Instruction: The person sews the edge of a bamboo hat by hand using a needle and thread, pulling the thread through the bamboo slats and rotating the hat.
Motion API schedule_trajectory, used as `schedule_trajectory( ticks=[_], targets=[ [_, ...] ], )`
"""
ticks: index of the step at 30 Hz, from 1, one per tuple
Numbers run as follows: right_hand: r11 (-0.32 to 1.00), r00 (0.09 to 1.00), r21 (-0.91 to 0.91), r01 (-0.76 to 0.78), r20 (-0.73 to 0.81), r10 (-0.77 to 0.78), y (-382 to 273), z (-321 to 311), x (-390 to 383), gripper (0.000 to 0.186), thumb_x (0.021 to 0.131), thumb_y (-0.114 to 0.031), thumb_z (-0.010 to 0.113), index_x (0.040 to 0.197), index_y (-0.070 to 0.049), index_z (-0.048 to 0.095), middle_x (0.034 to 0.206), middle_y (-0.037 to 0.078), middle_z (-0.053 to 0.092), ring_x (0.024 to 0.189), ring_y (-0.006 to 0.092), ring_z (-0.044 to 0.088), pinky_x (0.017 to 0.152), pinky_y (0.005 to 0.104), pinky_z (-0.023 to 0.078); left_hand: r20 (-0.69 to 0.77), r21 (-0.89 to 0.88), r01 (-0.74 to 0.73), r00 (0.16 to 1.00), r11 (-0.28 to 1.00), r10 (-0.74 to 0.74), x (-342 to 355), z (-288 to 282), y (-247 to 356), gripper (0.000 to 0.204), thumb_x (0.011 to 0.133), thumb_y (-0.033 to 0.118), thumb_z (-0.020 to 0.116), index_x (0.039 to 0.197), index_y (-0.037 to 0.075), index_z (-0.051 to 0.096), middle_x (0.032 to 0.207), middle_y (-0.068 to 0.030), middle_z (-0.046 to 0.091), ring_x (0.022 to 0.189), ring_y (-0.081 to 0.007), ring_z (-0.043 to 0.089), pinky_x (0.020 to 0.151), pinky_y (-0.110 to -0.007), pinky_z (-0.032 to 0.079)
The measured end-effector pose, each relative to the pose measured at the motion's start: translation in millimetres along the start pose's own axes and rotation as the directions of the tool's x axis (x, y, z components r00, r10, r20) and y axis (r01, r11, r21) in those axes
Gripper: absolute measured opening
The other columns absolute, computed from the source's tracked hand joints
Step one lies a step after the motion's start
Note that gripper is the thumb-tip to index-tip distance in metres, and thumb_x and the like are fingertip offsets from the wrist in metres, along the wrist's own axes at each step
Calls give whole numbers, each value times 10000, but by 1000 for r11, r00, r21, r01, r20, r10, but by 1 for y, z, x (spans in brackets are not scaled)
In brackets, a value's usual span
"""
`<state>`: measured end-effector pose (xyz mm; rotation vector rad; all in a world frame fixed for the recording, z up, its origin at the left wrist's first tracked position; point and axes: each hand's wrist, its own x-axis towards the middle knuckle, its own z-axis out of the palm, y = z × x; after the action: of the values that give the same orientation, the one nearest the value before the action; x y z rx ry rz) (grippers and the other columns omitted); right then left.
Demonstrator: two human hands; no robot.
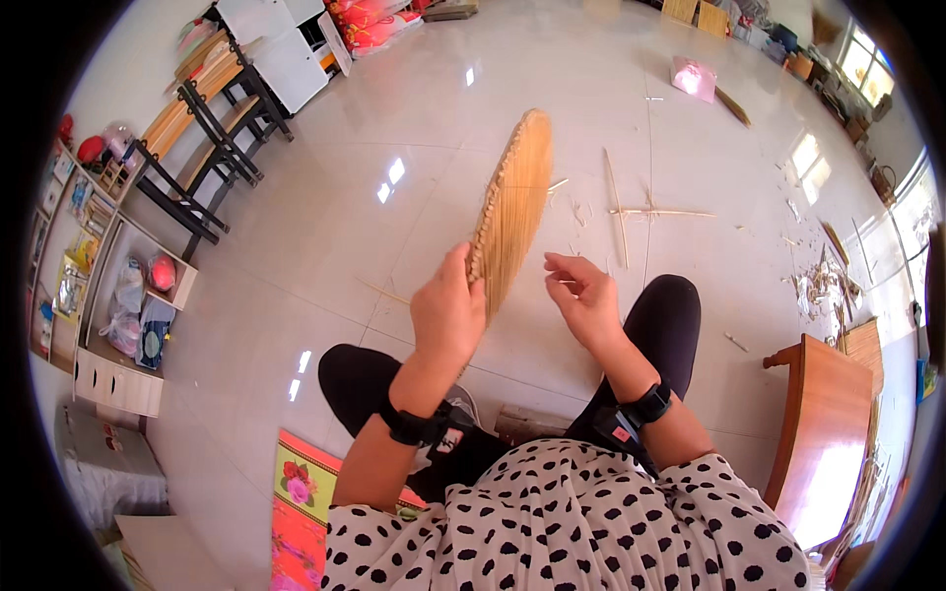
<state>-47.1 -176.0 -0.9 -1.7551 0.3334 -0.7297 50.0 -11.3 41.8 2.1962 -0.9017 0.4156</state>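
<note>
A flat, round-edged mat of thin tan stalks [519, 197] stands tilted up before me, seen at a slant. Along its left side runs a bumpy, stitched-looking rim. My left hand [445, 307] is closed on the mat's near left edge, with the thumb lying against the stalks. To the right of the mat, apart from it, my right hand [587, 300] hovers with fingers bent in toward the thumb. Something thin and pale seems to lie at those fingers, too small to name. Dark bands with small devices circle both wrists.
Loose stalks [662, 212] lie crossed on the shiny tiles beyond my right hand. Stalk scraps [823, 286] litter the floor at right, near a brown wooden table [823, 424]. Shelves [99, 256] and a dark-framed chair [202, 148] stand at left. My knees flank the work.
</note>
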Motion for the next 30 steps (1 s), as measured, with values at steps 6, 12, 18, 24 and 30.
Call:
schedule_trajectory(
  ticks=[6, 12, 18, 24, 30],
  targets=[
    [999, 998, -51, -8, -55, 5, 1, -21, 2, 337, 829, 5, 620, 1164, 0, 662, 1014, 115, 688, 866, 173, 665, 742, 283, 543, 129, 66, -29, 991, 997, 21, 15, -20, -23, 424, 840, 32, 603, 1249, 70, 499, 1055, -155, 660, 896, -372, 636, 731, -459, 509],
    [826, 912, -469, 312, -96, -399, -38, -34, 6, 405, 763, 9, 675, 1166, 16, 639, 1086, 156, 646, 991, 295, 613, 840, 369, 517, 66, 124, 61, 995, 990, -70, 15, -35, -59, 289, 853, 58, 604, 1135, 84, 544, 1003, -132, 664, 868, -357, 643, 712, -450, 512],
    [506, 776, -676, 535, 157, -611, -67, -26, 18, 527, 686, -109, 808, 1176, -18, 635, 1122, 130, 628, 1107, 335, 546, 903, 423, 484, 57, 43, -23, 998, 999, 20, 13, -46, -68, 237, 836, 119, 685, 1050, 74, 595, 966, -115, 668, 829, -339, 646, 697, -420, 517],
    [534, 851, -663, 525, 410, -327, -74, -21, 16, 435, 749, -202, 768, 1139, -47, 651, 915, 89, 669, 906, 269, 630, 727, 387, 536, -43, -61, -128, 991, 990, 126, 25, -34, -72, 269, 809, 27, 691, 1059, 49, 593, 1025, -118, 643, 915, -345, 629, 750, -410, 514],
    [495, 857, -702, 512, 458, -236, -81, -13, 17, 250, 804, -232, 713, 975, -53, 680, 736, 100, 638, 732, 285, 638, 626, 401, 524, 34, -213, -204, 976, 956, 216, 40, -23, -57, 283, 794, -25, 682, 1055, 36, 590, 1045, -119, 606, 1023, -318, 569, 841, -387, 485]
  ],
)
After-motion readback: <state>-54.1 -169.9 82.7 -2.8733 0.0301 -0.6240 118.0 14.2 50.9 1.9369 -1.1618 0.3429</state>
